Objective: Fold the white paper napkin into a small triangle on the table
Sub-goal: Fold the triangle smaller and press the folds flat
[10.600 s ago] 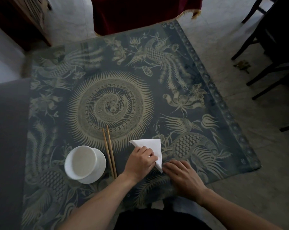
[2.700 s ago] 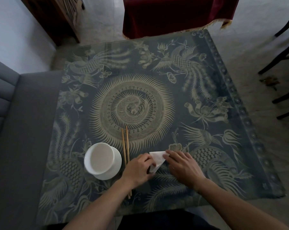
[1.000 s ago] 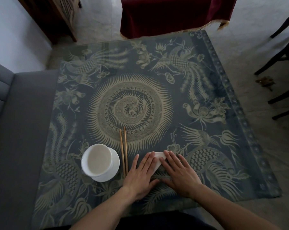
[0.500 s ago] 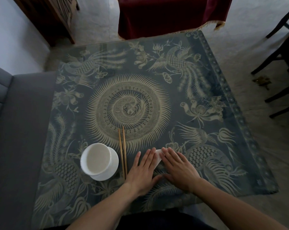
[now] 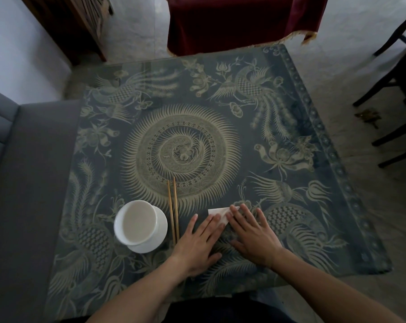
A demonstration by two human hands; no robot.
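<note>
The white paper napkin [image 5: 221,214] lies folded small on the patterned table [image 5: 255,141], near the front edge. Only a small white wedge of it shows between and beyond my fingertips. My left hand [image 5: 198,243] lies flat, palm down, fingers spread, with its fingertips on the napkin's left part. My right hand [image 5: 253,234] is also flat and spread, pressing on the napkin's right part. Most of the napkin is hidden under both hands.
A white bowl on a saucer [image 5: 140,223] stands left of my hands, with a pair of wooden chopsticks [image 5: 173,210] lying between it and my left hand. A grey sofa [image 5: 22,183] borders the table's left. Dark chair legs [image 5: 395,94] stand at the right.
Both hands went from pinching and folding the napkin to lying flat and spread on it. Over the last half second they have slid slightly apart, baring a little more of the napkin.
</note>
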